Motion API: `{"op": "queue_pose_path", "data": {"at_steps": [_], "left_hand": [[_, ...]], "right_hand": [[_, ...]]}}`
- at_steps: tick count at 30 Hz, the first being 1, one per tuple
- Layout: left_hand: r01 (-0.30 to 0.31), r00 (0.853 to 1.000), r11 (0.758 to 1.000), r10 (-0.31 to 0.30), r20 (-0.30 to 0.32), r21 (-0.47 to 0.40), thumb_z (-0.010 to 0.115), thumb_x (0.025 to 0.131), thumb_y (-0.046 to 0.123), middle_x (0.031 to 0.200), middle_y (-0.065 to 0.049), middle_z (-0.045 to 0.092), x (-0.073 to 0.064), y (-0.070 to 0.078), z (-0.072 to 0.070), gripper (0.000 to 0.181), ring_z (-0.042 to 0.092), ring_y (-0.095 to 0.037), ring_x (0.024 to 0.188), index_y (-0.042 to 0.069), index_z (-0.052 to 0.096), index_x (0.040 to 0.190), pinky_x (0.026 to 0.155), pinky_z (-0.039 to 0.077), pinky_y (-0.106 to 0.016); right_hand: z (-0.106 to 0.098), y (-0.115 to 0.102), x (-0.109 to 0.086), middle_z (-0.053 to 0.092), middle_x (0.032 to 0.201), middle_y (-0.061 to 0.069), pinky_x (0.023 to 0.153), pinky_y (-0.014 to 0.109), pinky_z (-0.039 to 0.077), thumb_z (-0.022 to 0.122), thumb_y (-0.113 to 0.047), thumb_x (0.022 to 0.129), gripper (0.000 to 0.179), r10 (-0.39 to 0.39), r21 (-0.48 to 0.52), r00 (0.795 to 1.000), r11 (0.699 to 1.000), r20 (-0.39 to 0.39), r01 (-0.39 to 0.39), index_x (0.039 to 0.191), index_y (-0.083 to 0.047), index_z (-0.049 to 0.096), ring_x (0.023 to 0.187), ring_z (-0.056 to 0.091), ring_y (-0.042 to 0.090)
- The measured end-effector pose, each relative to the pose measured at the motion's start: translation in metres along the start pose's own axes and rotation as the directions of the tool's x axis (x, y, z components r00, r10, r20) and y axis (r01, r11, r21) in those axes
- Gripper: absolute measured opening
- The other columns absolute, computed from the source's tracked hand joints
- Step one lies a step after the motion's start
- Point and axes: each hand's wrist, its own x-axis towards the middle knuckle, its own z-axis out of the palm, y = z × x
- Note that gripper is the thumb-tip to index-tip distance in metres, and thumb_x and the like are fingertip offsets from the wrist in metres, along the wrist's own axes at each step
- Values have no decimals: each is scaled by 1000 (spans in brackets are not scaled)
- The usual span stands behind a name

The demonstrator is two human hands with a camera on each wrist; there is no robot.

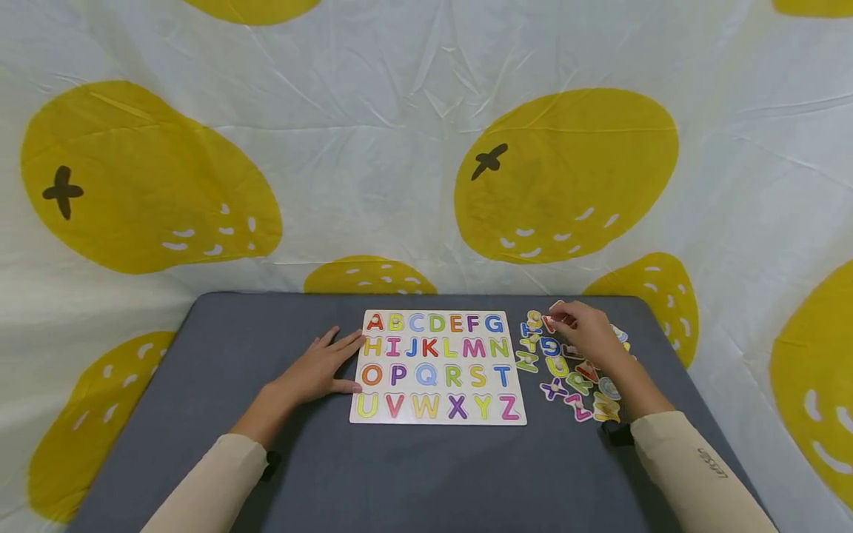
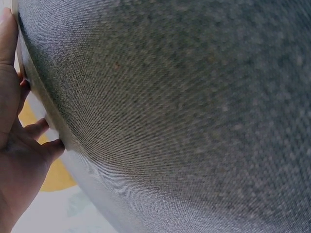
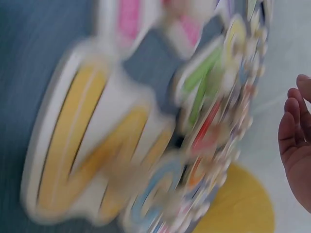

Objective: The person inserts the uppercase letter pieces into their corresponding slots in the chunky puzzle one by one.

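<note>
the alphabet puzzle board [image 1: 440, 390] lies to the left of the right hand [image 1: 589, 333], long axis running side to side; the left hand [image 1: 320, 374], fingers spread apart, touches its left edge. knobbed letter pieces [image 1: 587, 371] lie just beyond its right edge, nearest the right hand, whose bent fingers hide whether they pinch one; i cannot tell.

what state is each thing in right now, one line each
letter board: flat on the table, letters readable
loose letter pieces: off the board, bunched to its right, some overlapping
purple X piece: flat, letter side up
left hand: fingers spread, touching the board's left edge
right hand: fingers bent over the pieces; grip can't be told
table: cloth-covered
backdrop: hanging, creased
</note>
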Motion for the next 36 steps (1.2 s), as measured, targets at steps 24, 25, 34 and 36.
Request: {"op": "queue_pose_path", "data": {"at_steps": [24, 25, 34, 36], "left_hand": [[-6, 1000, 1000, 6, -2, 5, 75, 87, 60, 171, -5, 28, 0, -4, 3, 98, 19, -51, 155, 17, 33, 164, 117, 24, -75], [-8, 1000, 1000, 8, -4, 4, 75, 86, 60, 171, -5, 29, 0, -4, 3, 98, 19, -51, 155, 17, 33, 164, 117, 24, -75], [-7, 1000, 1000, 7, 0, 4, 75, 86, 61, 171, -4, 28, 1, -3, 1, 98, 19, -50, 156, 19, 32, 164, 117, 24, -74], [-2, 1000, 1000, 2, 1, 2, 75, 86, 61, 171, -4, 28, 2, -2, 1, 98, 19, -50, 156, 19, 32, 164, 117, 23, -74]], "right_hand": [[-44, 103, -27, 69, 112, 28, 88, 60, 52, 70, -19, 99, 38, 251, -72, 965, 967, 79, -246, 127, 6, 65, 97, 63, 41], [-43, 104, -27, 70, 110, 27, 87, 59, 52, 70, -20, 99, 37, 253, -81, 963, 966, 89, -246, 126, 5, 66, 96, 63, 40], [-36, 117, -29, 71, 105, 22, 87, 58, 52, 67, -19, 100, 31, 268, -103, 959, 961, 96, -258, 122, 2, 68, 93, 63, 36], [-35, 117, -29, 71, 104, 22, 86, 57, 52, 67, -20, 100, 30, 267, -102, 959, 961, 93, -257, 121, 2, 68, 92, 62, 35]]}}
